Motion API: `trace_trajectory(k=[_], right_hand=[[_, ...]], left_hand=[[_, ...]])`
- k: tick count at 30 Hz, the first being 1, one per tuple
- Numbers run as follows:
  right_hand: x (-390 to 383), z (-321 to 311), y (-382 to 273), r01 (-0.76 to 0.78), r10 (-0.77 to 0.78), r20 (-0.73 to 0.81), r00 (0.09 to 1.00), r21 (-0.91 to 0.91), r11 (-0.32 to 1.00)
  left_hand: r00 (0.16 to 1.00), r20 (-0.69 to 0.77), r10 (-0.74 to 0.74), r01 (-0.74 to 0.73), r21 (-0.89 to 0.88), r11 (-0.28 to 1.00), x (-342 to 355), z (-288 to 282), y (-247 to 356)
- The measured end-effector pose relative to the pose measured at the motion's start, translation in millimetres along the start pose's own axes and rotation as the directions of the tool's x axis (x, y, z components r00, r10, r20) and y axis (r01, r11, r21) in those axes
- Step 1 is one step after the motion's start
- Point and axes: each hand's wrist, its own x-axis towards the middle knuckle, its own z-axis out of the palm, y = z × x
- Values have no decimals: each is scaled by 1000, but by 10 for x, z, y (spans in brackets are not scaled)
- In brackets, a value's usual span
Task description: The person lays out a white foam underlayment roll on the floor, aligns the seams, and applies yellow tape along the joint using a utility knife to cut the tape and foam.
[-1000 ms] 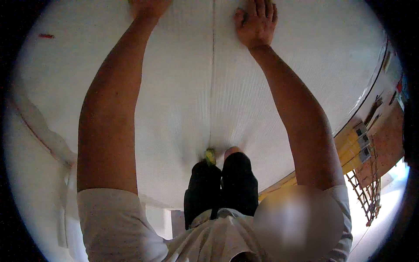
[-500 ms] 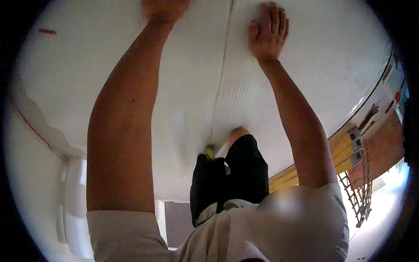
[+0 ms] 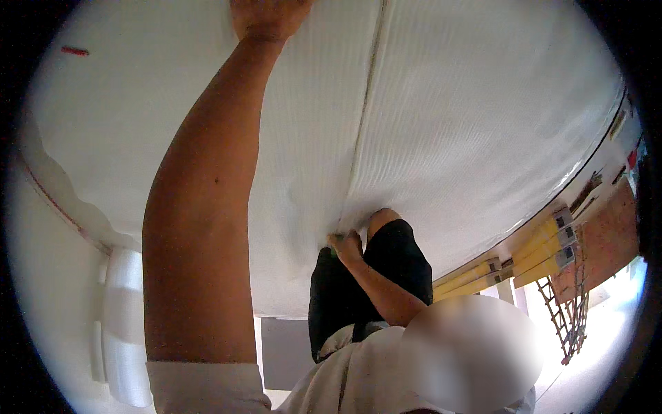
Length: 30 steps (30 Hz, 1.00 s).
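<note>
A white ribbed sheet (image 3: 303, 159) lies under me, with a dark seam (image 3: 360, 131) running from the top edge down to my knees. My left hand (image 3: 272, 17) presses on the sheet at the top, left of the seam; its fingers are cut off by the picture's edge. Between my knees, at the seam's near end, my right hand (image 3: 348, 245) has its fingers curled round a small yellow-green thing (image 3: 334, 252). Most of that thing is hidden by the hand, and its kind cannot be made out.
A small red strip (image 3: 75, 51) is at the far left. White rolled or wrapped material (image 3: 125, 324) stands at the left. Long yellow packages (image 3: 545, 259), a brown board (image 3: 607, 238) and a lattice rack (image 3: 571, 317) lie beyond the sheet's right edge.
My right hand has left the sheet's far right side and come back to the yellow-green thing between my knees, closing on it. My left hand stays at the top with little shift.
</note>
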Motion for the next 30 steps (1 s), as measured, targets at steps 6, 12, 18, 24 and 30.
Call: trace_trajectory(k=[6,12,18,24,30], right_hand=[[532,726,797,-327,34,464,885,568,755],[102,40,92,-426,17,618,786,522,739],[-376,-3280,-2223,299,-729,119,674,859,416],[75,-5010,-4167,863,-948,56,314,400,310],[589,-4713,-4078,959,-942,-198,270,144,245]], left_hand=[[999,-24,26,-27,-40,999,93,71,77],[997,-79,24,-26,-17,1000,-43,133,-180],[995,-99,16,-18,-22,1000,78,10,-95],[992,-124,38,-44,-44,998,150,27,-22],[984,-153,88,-101,-75,992,159,95,4]])
